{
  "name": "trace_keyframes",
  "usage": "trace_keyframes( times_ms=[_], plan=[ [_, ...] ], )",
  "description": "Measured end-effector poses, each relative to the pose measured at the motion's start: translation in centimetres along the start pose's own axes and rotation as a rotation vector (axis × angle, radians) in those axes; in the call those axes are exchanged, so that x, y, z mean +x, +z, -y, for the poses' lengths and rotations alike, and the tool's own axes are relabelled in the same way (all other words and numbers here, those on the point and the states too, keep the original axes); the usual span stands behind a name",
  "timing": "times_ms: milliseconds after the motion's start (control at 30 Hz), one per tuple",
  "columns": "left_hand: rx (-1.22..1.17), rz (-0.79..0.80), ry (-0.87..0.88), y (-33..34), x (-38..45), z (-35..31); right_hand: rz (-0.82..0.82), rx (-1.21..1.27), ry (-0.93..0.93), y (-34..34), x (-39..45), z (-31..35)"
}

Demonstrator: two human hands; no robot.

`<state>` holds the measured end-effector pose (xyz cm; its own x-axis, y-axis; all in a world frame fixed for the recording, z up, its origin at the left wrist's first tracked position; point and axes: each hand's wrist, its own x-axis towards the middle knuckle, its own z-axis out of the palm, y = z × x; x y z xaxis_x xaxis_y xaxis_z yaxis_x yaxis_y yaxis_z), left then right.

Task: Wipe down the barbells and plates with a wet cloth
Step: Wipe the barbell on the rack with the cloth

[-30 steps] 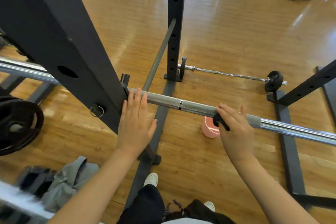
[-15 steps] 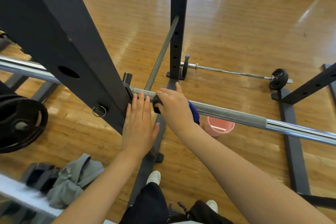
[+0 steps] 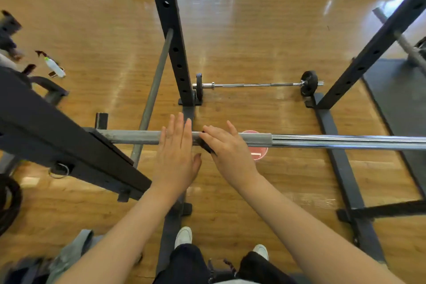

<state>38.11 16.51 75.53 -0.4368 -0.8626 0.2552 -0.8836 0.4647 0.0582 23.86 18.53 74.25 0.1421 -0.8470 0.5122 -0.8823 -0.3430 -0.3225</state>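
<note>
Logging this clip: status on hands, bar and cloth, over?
Left hand flat on racked bar, fingers straight. Right hand presses dark cloth on the bar beside it. Pink bucket on floor below; nothing blocking.

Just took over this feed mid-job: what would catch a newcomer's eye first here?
The long barbell crossing the middle of the view, with both hands on it: the left hand flat, the right hand holding a dark cloth. Beyond it, a smaller barbell lies on the wooden floor.
</note>
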Motion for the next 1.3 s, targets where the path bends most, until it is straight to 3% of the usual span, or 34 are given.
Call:
trace_keyframes(
  times_ms=[167, 300, 533, 867, 1133, 1300],
  plan=[
    [0.048, 0.090, 0.138, 0.8, 2.2, -5.6, -0.071, 0.033, 0.009, -5.3, -2.7, -4.5],
    [0.089, 0.090, 0.182, 1.8, 3.9, -11.2, -0.173, 0.009, 0.136, -10.5, -6.1, -8.4],
    [0.085, 0.089, 0.285, 2.7, 5.6, -21.1, -0.161, -0.051, 0.269, -15.2, -11.6, -14.0],
    [0.102, 0.069, 0.282, 4.3, 6.2, -21.9, -0.221, -0.107, 0.457, -16.7, -13.7, -16.7],
    [0.104, 0.074, 0.248, 4.1, 6.0, -22.1, -0.226, -0.173, 0.377, -17.8, -14.3, -17.0],
    [0.087, 0.169, 0.088, 3.3, 5.3, -23.9, -0.195, -0.181, 0.285, -18.6, -15.2, -19.0]
  ],
)
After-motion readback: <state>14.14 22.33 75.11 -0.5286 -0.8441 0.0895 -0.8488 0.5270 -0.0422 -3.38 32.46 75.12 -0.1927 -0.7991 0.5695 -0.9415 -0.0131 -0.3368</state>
